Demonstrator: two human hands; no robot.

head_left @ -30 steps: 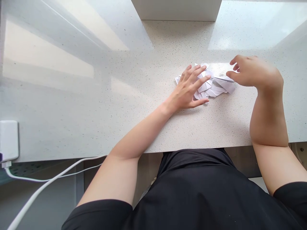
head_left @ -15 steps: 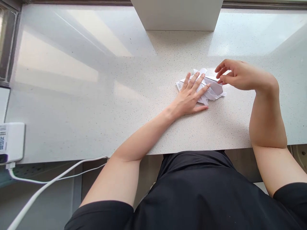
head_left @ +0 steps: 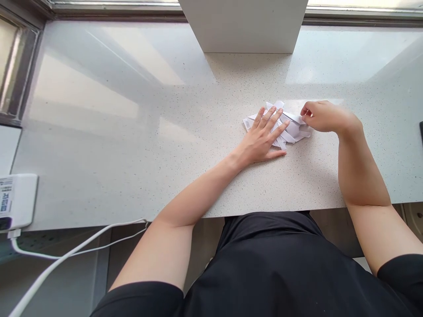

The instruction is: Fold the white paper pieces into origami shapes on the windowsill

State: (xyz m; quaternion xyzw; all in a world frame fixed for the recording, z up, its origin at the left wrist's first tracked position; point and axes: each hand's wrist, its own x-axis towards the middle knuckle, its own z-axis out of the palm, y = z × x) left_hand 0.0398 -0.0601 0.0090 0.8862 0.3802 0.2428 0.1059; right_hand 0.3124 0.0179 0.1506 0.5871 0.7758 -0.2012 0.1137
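A small heap of white paper pieces, some of them narrow strips, lies on the speckled counter. My left hand rests flat over the heap's left part, fingers spread, hiding some of the paper. At the heap's right side, my right hand is closed in a pinch at the corner of one white piece of paper. The fingertips cover the exact spot where they meet it.
A pale upright box-like block stands beyond the paper, at the back of the counter. On the left edge lies a white power bank with a white cable running down. A dark object shows at the far right.
My right hand has come down and left onto the paper's corner, its fingers closing into a pinch. My left hand stays spread on the heap. The view has tilted up slightly.
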